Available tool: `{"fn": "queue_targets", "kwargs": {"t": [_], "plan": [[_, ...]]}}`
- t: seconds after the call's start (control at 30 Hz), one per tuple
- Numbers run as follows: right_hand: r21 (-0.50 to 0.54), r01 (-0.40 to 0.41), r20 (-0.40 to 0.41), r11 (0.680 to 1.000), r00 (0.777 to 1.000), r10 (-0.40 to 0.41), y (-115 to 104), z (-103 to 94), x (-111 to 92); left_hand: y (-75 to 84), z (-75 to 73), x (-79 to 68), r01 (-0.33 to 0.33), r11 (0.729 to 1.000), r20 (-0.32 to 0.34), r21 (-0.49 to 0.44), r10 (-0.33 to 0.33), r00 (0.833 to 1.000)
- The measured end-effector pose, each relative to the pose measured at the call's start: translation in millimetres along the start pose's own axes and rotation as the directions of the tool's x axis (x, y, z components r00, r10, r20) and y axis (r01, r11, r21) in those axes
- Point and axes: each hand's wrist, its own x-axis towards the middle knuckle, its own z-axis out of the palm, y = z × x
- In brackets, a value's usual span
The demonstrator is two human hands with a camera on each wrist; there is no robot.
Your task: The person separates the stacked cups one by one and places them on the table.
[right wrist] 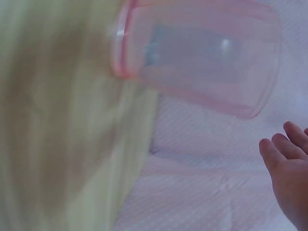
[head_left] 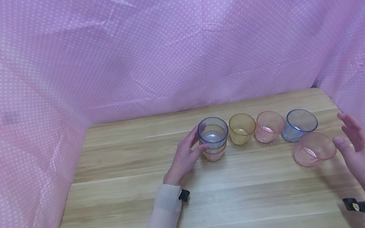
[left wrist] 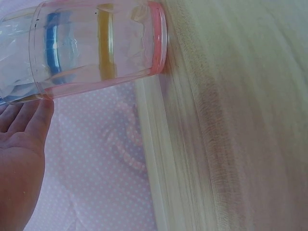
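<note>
My left hand [head_left: 184, 157] holds the upper part of a stack of clear plastic cups [head_left: 213, 135] from its left side, thumb in front and fingers behind. The blue-tinted cup is topmost, with a yellow one and a pink one nested below. In the left wrist view the pink cup's base [left wrist: 158, 38] stands at the tabletop. A separate pink cup [head_left: 314, 149] stands on the right, just left of my right hand [head_left: 362, 153]. That hand is held upright with fingers spread, and in the right wrist view a gap shows between its fingertips [right wrist: 272, 151] and the cup.
A yellow cup [head_left: 242, 129], another pink cup [head_left: 269, 126] and a blue cup [head_left: 302, 124] stand in a row right of the stack. The wooden table [head_left: 115, 191] is walled in by pink dotted cloth [head_left: 171, 50] at the back and both sides.
</note>
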Motion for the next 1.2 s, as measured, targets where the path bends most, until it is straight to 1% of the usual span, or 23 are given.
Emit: {"fn": "queue_targets", "kwargs": {"t": [0.07,0.13,0.2,0.27,0.33,0.37,0.43,0.6,0.67,0.73,0.8,1.0,1.1,1.2], "plan": [[0.095,0.01,-0.028,0.995,1.0,-0.008,-4.7,4.3,1.6,0.9,-0.1,0.1,0.002,1.0,0.0,0.005,-0.002,1.0],[0.196,0.057,-0.041,0.979,0.998,-0.05,-8.7,9.9,2.8,2.0,-0.3,0.2,0.004,1.0,0.001,0.01,-0.004,1.0],[0.309,0.135,-0.043,0.942,0.991,-0.128,-11.9,17.6,4.2,2.9,-0.5,0.2,0.007,1.0,0.001,0.013,-0.007,1.0],[0.4,0.213,-0.044,0.891,0.976,-0.213,-15.2,26.6,5.2,3.2,-0.5,0.5,0.009,1.0,-0.001,0.014,-0.009,1.0],[0.474,0.266,-0.04,0.84,0.959,-0.281,-19.2,36.2,6.8,3.1,-0.3,0.6,0.009,1.0,-0.002,0.012,-0.009,1.0],[0.494,0.284,-0.035,0.822,0.951,-0.308,-21.0,40.8,7.5,2.9,-0.1,0.7,0.01,1.0,-0.003,0.011,-0.01,1.0],[0.511,0.3,-0.026,0.806,0.942,-0.334,-25.3,49.3,8.2,2.6,0.1,0.6,0.01,1.0,-0.005,0.006,-0.01,1.0],[0.523,0.311,0.007,0.793,0.929,-0.37,-33.5,69.3,8.9,2.7,0.3,0.3,0.008,1.0,-0.002,0.007,-0.008,1.0],[0.536,0.321,0.019,0.781,0.92,-0.391,-35.0,77.4,9.7,2.7,0.1,0.0,0.006,1.0,-0.001,0.011,-0.006,1.0],[0.544,0.322,0.037,0.775,0.913,-0.405,-36.4,85.7,10.7,2.6,-0.2,-0.3,0.003,1.0,-0.001,0.013,-0.003,1.0],[0.547,0.327,0.063,0.771,0.902,-0.428,-38.7,94.5,11.6,2.9,-0.3,-0.3,0.005,1.0,0.0,0.012,-0.005,1.0],[0.503,0.31,0.173,0.806,0.878,-0.446,-48.6,121.5,10.2,2.8,0.2,-0.2,0.018,1.0,-0.009,0.01,-0.018,1.0],[0.49,0.299,0.215,0.819,0.869,-0.447,-51.4,134.2,8.3,3.3,0.3,-0.1,0.017,1.0,-0.012,0.006,-0.017,1.0],[0.456,0.312,0.244,0.834,0.857,-0.454,-53.1,146.0,7.0,4.1,0.1,0.0,0.018,1.0,-0.011,0.006,-0.018,1.0]]}}
